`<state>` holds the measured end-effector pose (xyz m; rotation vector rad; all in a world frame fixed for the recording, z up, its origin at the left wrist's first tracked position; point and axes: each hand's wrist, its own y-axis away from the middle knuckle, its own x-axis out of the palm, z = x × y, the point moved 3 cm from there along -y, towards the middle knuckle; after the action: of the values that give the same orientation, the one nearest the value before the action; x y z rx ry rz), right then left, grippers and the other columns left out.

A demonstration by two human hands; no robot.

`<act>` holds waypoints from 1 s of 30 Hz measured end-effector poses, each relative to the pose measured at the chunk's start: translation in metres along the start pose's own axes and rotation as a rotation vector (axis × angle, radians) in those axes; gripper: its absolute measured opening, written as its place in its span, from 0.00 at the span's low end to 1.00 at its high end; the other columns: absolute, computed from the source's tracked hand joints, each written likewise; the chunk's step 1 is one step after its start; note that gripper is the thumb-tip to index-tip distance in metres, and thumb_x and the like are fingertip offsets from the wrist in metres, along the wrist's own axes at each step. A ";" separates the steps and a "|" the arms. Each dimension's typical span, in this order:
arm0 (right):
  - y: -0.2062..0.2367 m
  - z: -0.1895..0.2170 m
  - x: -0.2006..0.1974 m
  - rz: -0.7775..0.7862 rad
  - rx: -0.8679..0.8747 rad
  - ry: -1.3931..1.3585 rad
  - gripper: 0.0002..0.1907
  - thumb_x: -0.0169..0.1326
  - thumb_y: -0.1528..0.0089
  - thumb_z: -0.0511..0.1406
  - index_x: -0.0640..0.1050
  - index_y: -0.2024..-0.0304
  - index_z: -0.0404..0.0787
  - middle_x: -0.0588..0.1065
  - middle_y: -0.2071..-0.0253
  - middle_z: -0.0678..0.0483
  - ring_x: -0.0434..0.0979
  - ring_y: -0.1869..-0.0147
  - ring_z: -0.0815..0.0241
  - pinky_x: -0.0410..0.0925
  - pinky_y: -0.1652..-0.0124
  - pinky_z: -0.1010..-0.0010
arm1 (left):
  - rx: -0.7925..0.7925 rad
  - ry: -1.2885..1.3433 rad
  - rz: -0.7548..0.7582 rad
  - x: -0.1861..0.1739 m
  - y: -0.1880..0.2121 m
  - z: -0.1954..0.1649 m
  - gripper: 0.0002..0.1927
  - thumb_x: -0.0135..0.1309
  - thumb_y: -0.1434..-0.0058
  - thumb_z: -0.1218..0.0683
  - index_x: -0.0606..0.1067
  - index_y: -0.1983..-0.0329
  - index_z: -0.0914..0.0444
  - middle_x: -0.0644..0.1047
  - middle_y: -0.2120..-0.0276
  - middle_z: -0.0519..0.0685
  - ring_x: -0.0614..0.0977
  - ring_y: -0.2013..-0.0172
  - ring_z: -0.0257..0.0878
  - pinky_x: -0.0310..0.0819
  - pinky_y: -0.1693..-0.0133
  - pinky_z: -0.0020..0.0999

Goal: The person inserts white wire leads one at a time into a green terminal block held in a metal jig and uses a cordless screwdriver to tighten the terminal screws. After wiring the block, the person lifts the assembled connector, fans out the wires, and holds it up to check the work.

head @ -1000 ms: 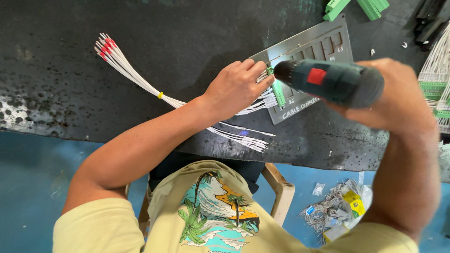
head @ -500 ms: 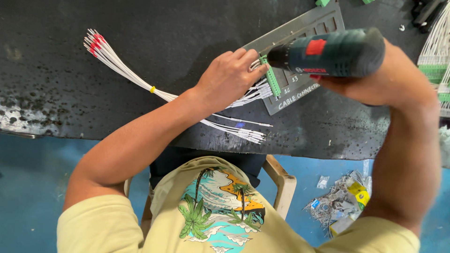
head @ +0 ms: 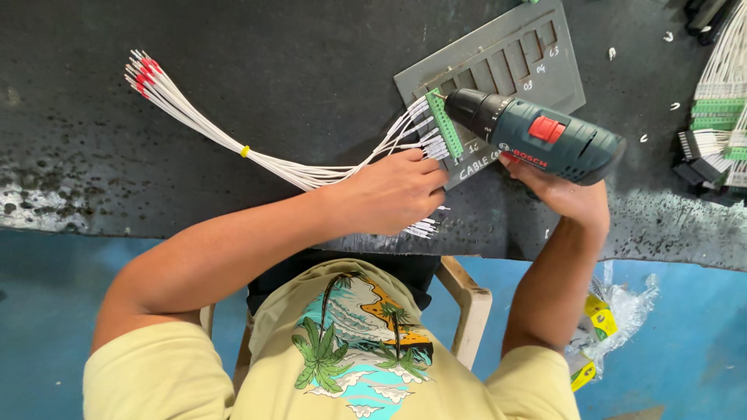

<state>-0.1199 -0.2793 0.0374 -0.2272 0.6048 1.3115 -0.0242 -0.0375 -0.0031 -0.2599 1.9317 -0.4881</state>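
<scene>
Yellow cloth of the person's shirt (head: 342, 365) fills the near edge, above a wooden chair (head: 467, 311) on the blue floor (head: 47, 311). Beyond it, the left hand (head: 389, 194) lies flat on the dark worktop (head: 272, 62), fingers (head: 424, 167) closed down over a bundle of white wires (head: 296, 167), seemingly to pin them so they cannot shift. The right hand (head: 564, 190) wraps its fingers around the grip of a dark green cordless driver (head: 537, 140), held level so that its tip meets the green terminal strip (head: 445, 124). That strip sits at the near corner of a grey slotted jig plate (head: 498, 62), which looks meant to steady it. The wires' red-tipped ends (head: 144, 74) fan out farther left, past a yellow tie (head: 245, 151). More green strips with wires (head: 720, 117) lie at the far right.
</scene>
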 end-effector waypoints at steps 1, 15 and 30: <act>0.001 -0.001 0.000 0.000 0.012 -0.014 0.11 0.65 0.38 0.28 0.79 0.54 0.37 0.78 0.62 0.59 0.75 0.59 0.70 0.71 0.58 0.73 | -0.006 -0.031 -0.020 0.001 0.000 -0.001 0.05 0.55 0.52 0.56 0.76 0.72 0.62 0.76 0.66 0.48 0.78 0.60 0.41 0.70 0.58 0.35; 0.007 -0.008 0.001 -0.058 -0.055 0.071 0.15 0.68 0.38 0.32 0.80 0.51 0.37 0.80 0.57 0.57 0.77 0.54 0.68 0.73 0.51 0.72 | -0.308 0.215 -0.190 -0.002 0.002 0.002 0.06 0.56 0.41 0.57 0.72 0.71 0.63 0.75 0.72 0.50 0.80 0.69 0.47 0.69 0.62 0.43; 0.011 -0.011 0.002 -0.090 -0.104 0.063 0.15 0.69 0.38 0.31 0.80 0.51 0.37 0.80 0.55 0.56 0.79 0.52 0.66 0.73 0.49 0.71 | -0.326 -0.149 -0.155 -0.001 0.006 0.006 0.06 0.56 0.49 0.60 0.70 0.72 0.61 0.73 0.72 0.47 0.78 0.72 0.39 0.69 0.66 0.35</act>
<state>-0.1334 -0.2802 0.0292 -0.3785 0.5737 1.2538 -0.0177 -0.0332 -0.0072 -0.6426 1.8461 -0.2434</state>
